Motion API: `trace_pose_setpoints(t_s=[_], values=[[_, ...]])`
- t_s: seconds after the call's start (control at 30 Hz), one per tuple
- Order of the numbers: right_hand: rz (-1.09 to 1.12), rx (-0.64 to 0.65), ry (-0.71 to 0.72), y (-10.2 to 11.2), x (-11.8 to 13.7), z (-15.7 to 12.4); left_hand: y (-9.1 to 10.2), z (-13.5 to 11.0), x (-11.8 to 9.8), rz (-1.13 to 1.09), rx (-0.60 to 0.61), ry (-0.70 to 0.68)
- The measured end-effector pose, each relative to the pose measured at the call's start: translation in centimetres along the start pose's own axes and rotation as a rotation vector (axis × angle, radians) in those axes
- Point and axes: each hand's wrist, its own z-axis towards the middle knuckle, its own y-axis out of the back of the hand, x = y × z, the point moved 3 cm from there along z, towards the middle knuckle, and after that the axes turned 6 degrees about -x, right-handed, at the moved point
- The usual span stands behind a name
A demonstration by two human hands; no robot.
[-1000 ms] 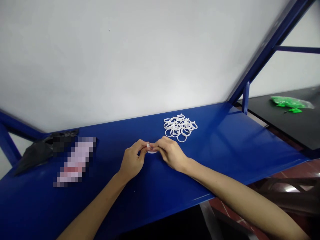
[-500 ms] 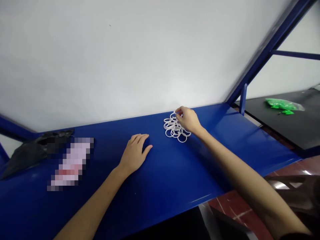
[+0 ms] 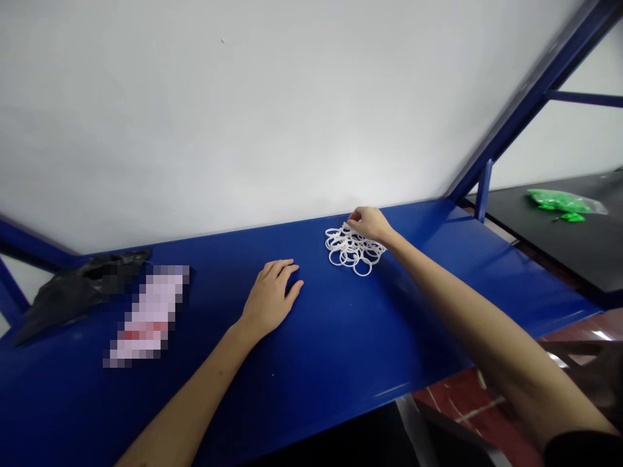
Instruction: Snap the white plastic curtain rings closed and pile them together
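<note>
A loose pile of thin white rings (image 3: 349, 250) with small clasp-like bumps lies on the blue table (image 3: 335, 344). At the pile's far edge my right hand (image 3: 370, 224) is closed in a pinch, thumb and forefinger on one of the white rings. The fingers partly cover that ring, and my hand hides part of the pile's right side. To the left, my left hand (image 3: 270, 295) rests palm down on the tabletop, fingers loosely stretched and thumb apart. Nothing is in it, and it does not touch the rings.
A black plastic bag (image 3: 73, 295) lies at the table's left end beside a blurred pinkish packet (image 3: 150, 311). Behind the table is a white wall (image 3: 272, 130). Blue frame bars (image 3: 520, 110) rise at right. Beyond them, a black table (image 3: 545, 233) bears a bag of green pieces (image 3: 564, 201).
The view has shifted slightly, moving everything a little to the right. My right hand has stayed at the far edge of the pile, slightly lower over it. My left hand stays put.
</note>
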Motion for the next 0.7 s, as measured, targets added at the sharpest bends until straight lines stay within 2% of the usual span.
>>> trace_pose_setpoints(t_s=[0.1, 0.17, 0.23, 0.3, 0.4, 0.47, 0.57, 0.7], values=[[-0.040, -0.111, 0.088, 0.8, 0.7, -0.7, 0.2, 0.1, -0.1, 0.003, 0.003, 0.003], [-0.057, -0.230, 0.194, 1.3, 1.5, -1.8, 0.3, 0.1, -0.2, 0.009, 0.005, 0.009], [-0.035, -0.286, 0.323, 1.3, 2.6, -3.6, 0.4, 0.1, -0.3, 0.015, 0.001, 0.008], [0.009, -0.227, 0.468, 0.7, 4.0, -6.1, 0.5, 0.1, -0.4, 0.020, -0.004, 0.000], [0.053, -0.012, 0.694, -1.0, 6.2, -10.2, 0.5, 0.0, -0.5, 0.025, -0.014, -0.016], [0.041, 0.065, 0.778, -1.9, 7.2, -12.4, 0.4, 0.0, -0.5, 0.034, -0.018, -0.022], [0.044, 0.062, 0.778, -2.6, 7.6, -13.9, 0.3, 0.0, -0.5, 0.044, -0.020, -0.025], [0.142, 0.076, 0.730, -2.7, 6.8, -13.8, 0.2, 0.0, -0.4, 0.031, -0.016, -0.036]])
